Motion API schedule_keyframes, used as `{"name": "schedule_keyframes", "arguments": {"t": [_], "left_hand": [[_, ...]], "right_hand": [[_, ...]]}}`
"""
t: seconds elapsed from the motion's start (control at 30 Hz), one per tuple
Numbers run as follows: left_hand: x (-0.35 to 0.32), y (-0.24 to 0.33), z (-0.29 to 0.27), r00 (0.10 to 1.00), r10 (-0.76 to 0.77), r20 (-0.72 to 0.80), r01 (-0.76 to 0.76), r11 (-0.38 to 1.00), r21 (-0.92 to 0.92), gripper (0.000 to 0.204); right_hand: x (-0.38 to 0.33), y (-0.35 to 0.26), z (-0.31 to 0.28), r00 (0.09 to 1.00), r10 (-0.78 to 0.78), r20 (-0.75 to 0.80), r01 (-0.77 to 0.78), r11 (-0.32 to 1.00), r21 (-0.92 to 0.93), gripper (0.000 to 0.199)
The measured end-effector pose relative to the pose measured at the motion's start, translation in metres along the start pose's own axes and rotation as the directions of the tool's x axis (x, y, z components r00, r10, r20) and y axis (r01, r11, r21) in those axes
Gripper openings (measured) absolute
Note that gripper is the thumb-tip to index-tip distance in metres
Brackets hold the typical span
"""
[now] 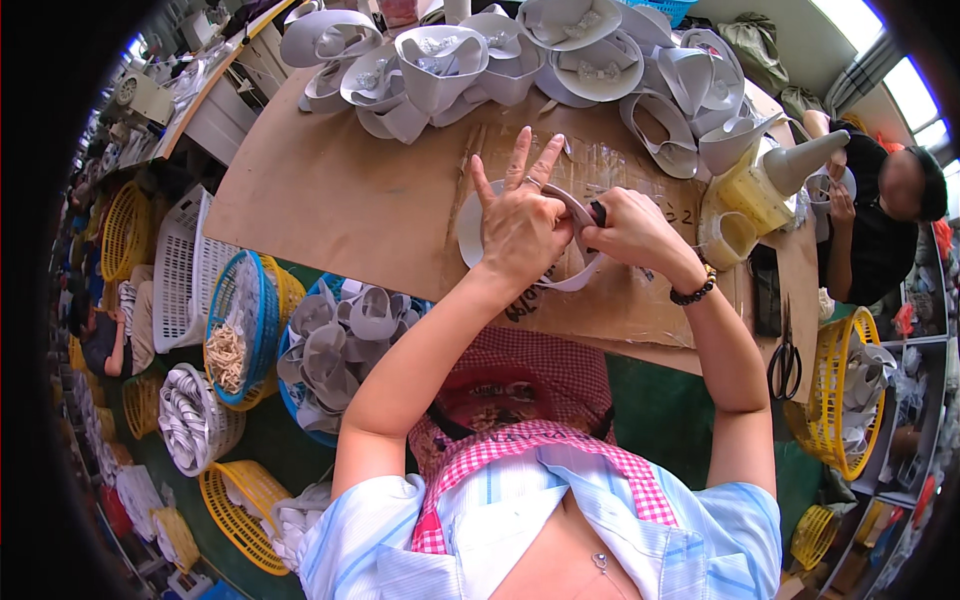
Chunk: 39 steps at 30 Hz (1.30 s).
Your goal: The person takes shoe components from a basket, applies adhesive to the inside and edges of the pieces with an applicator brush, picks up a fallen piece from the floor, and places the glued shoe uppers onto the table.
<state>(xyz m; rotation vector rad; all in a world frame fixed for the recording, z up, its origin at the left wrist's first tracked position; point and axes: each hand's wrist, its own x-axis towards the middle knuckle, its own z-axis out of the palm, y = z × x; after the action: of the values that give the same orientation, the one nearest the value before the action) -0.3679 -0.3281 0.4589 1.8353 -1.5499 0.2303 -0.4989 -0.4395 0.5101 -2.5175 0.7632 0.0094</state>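
Observation:
A white shoe upper [470,230], curved into a loop, is held over the cardboard sheet at the middle of the table. My left hand [525,225] pinches it between thumb and forefinger, the other fingers spread upward. My right hand [640,230] is closed on the loop's right side, close beside the left. A small black thing [598,213] shows at the right hand's fingers; I cannot make out what it is. Part of the upper is hidden behind both hands.
Several white uppers with sparkling bows [440,65] are heaped along the table's far side. To the right stand a yellow container [745,195] and a grey cone [800,165]; black scissors [786,365] lie near the edge. Baskets [240,320] crowd the left. A co-worker [880,220] sits at the right.

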Motion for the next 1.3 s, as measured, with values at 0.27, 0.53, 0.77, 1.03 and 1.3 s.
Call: {"name": "schedule_keyframes", "arguments": {"t": [0.27,0.53,0.77,1.03,1.3], "left_hand": [[0.002,-0.007,-0.030,0.995,-0.103,0.005,0.103,0.995,0.004,0.006],[-0.002,0.011,-0.007,0.992,0.050,0.113,-0.052,0.999,0.013,0.010],[-0.005,0.008,-0.008,0.989,0.053,0.137,-0.035,0.990,-0.136,0.007],[-0.005,0.004,-0.012,0.969,-0.014,0.246,0.072,0.971,-0.228,0.008],[-0.004,0.012,-0.019,0.960,-0.081,0.269,0.161,0.943,-0.290,0.004]], "right_hand": [[-0.013,0.018,-0.010,0.994,0.111,0.019,-0.112,0.993,0.047,0.024],[-0.018,0.011,-0.006,1.000,-0.011,-0.007,0.011,0.993,0.118,0.019],[-0.019,0.008,-0.014,0.990,-0.057,0.132,0.037,0.988,0.150,0.020],[-0.021,0.010,-0.016,0.973,-0.119,0.199,0.088,0.984,0.157,0.022],[-0.022,0.013,-0.013,0.959,-0.272,0.081,0.257,0.953,0.158,0.027]]}}
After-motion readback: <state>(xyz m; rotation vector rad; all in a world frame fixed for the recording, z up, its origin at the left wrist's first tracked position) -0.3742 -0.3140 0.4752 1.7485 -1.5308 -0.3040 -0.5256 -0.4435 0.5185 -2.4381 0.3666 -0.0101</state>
